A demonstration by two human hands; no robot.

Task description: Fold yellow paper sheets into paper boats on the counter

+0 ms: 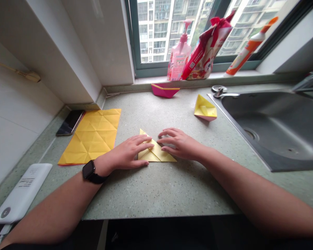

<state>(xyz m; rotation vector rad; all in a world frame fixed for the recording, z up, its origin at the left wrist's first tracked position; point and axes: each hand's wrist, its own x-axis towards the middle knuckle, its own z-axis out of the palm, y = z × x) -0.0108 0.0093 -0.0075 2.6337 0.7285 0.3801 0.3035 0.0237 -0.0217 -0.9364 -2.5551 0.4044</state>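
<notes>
A yellow paper folded into a triangle lies on the grey-green speckled counter. My left hand lies flat on its left part, fingers stretched out and pressing it down; a black watch is on that wrist. My right hand rests on the paper's right upper edge, fingers extended and slightly curved, fingertips pressing the fold. Neither hand grips anything.
A creased yellow sheet and a phone lie to the left. A white power bank sits at the near left. Two folded paper boats, pink and yellow, stand behind. A steel sink is at the right. Bottles and a bag line the windowsill.
</notes>
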